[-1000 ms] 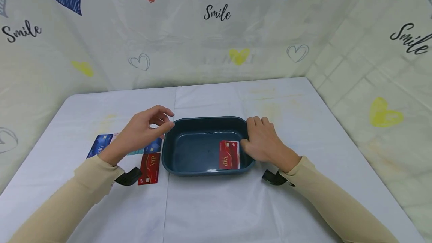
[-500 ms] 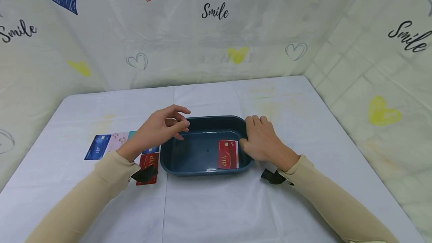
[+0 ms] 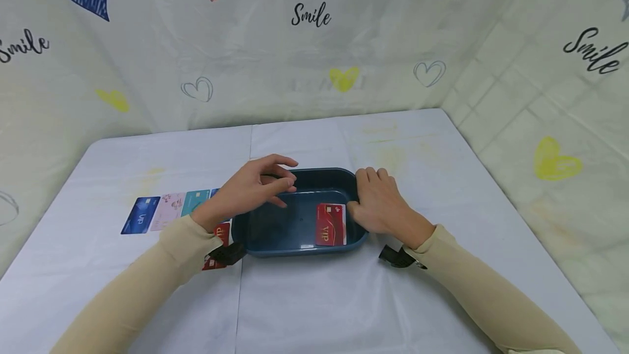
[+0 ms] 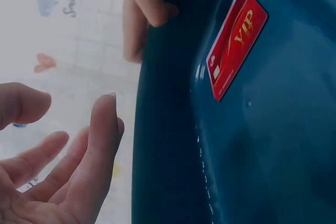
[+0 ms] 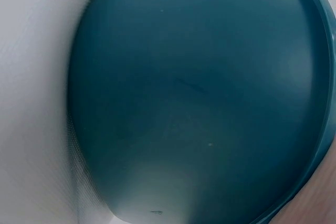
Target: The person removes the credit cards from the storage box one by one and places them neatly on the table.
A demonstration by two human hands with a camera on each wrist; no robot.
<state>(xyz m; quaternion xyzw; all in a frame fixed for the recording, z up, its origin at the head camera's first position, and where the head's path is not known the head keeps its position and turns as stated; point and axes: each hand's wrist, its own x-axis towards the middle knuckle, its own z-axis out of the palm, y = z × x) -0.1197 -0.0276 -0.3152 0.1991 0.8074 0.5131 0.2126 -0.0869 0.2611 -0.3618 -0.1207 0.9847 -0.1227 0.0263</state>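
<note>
A dark blue-green tray (image 3: 280, 234) sits on the white table. Inside it, toward the right end, lies a red VIP card (image 3: 330, 225), also visible in the left wrist view as a red card (image 4: 239, 43). My right hand (image 3: 383, 201) grips the tray's right end by the rim, fingers over the edge. Above the tray's left half is my left hand (image 3: 255, 189), its fingers loosely bent and nothing between them. The left wrist view shows those fingers (image 4: 102, 135) apart from the tray. The right wrist view shows mostly the tray's outer side (image 5: 194, 93).
Left of the tray lie a blue VIP card (image 3: 141, 215), a pink card (image 3: 167, 209) and a teal card (image 3: 194, 201) in a row. Another blue card (image 3: 214, 192) and a second red card (image 3: 222, 232) are partly hidden by my left arm.
My left hand has moved right, from beside the tray's left rim to above its inside. My right hand keeps its grip, and the red card in the tray has not moved.
</note>
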